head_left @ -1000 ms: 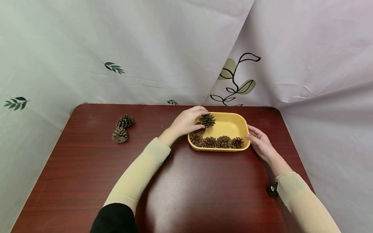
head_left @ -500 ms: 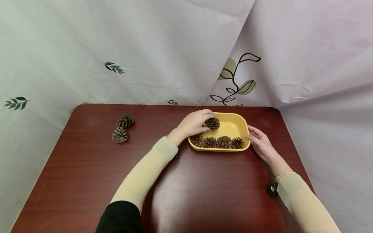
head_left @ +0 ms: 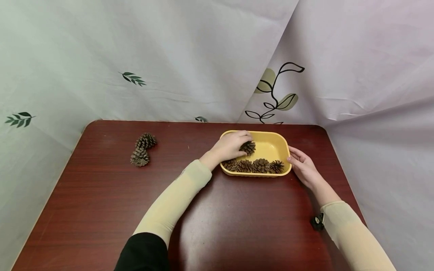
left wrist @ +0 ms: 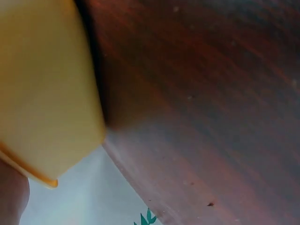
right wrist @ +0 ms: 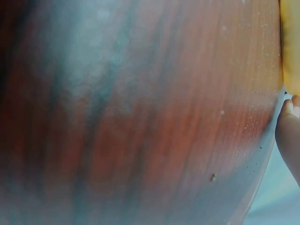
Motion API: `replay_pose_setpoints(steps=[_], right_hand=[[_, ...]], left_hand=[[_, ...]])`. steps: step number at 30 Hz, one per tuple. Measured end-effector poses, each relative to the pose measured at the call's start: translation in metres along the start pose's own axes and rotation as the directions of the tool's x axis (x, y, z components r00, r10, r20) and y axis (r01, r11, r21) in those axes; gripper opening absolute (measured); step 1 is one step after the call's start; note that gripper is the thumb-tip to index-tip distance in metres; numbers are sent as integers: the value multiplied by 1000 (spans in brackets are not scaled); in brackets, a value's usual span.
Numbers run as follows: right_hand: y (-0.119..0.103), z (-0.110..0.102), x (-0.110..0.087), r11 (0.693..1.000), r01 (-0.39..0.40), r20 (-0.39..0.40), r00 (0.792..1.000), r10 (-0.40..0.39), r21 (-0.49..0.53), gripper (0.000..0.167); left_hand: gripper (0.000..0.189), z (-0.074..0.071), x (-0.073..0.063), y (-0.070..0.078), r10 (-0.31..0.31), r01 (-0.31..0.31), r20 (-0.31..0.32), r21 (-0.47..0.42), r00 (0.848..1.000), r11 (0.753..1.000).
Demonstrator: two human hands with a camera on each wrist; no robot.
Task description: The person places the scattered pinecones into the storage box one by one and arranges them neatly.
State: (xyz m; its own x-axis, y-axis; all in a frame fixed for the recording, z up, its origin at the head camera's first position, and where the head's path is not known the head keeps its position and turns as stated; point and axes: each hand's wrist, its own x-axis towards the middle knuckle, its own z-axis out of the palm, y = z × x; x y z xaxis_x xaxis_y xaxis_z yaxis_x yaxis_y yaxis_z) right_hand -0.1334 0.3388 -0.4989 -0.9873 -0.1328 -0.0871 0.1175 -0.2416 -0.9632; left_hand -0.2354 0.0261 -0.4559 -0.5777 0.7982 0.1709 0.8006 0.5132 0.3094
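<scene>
My left hand (head_left: 231, 146) reaches over the left end of a yellow tray (head_left: 271, 143). Its thumb and fingers hold a brown pine cone (head_left: 249, 148) inside the tray, partly covering it. Along the near wall lies a row of several pine cones (head_left: 261, 165). Against the tray's right end rests my right hand (head_left: 304, 166), fingers fairly straight along the outside and thumb at the rim. In the left wrist view the tray's outer wall (left wrist: 47, 89) fills the left side, and the pine cone is out of sight. The right wrist view has the right hand (right wrist: 289, 133) just below the tray's edge (right wrist: 291, 47).
Two more pine cones (head_left: 145, 140) lie touching on the left part of the dark red wooden table (head_left: 237, 214). Behind the table's far edge hangs a pale curtain (head_left: 169, 56) with leaf prints. A small black item (head_left: 317, 221) is beside the right sleeve.
My left hand, with the pine cone, has moved right and slightly toward the near side within the tray. The right hand and the tray have stayed in place.
</scene>
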Motion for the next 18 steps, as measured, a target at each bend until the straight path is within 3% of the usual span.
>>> replay_pose_setpoints(steps=[10, 18], right_hand=[[-1, 1, -1, 1000, -5, -14, 1000, 5, -11, 43], [0, 0, 0, 1000, -3, 0, 1000, 3, -10, 44]], left_hand=[[57, 4, 1, -3, 3, -1, 55, -35, 998, 999], [41, 4, 1, -5, 14, -9, 68, -65, 998, 998]])
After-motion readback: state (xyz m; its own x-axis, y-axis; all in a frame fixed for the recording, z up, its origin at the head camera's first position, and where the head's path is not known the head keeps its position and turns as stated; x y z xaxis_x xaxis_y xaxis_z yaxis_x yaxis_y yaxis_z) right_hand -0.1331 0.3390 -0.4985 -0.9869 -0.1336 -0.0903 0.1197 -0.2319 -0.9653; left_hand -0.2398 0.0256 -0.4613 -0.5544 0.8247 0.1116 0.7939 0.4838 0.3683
